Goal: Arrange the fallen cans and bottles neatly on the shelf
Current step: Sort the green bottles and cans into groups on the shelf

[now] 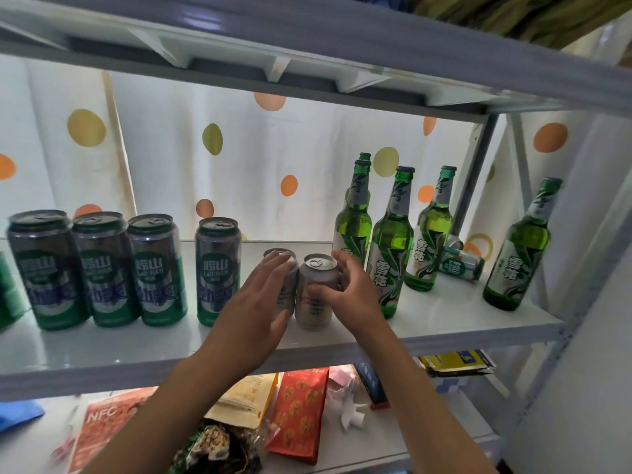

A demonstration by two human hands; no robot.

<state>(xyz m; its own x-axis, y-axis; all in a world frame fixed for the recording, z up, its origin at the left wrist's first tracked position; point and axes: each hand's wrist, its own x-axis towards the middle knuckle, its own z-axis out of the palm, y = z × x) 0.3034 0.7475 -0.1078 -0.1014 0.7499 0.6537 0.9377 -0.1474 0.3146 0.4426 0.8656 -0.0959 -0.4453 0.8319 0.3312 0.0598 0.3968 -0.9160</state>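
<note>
Our right hand (345,285) grips one silver can (316,292) mid-shelf; our left hand (263,302), fingers straight, presses its neighbour (285,285). Tall cans and bottles stand done. One fallen can (460,263) remains near the shelf's (444,323) back right corner.

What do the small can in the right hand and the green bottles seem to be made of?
Small can: likely aluminium, matte silver, with a pull-tab lid. Green bottles: apparently glass, glossy and translucent, light glowing through, crown caps on top.
</note>
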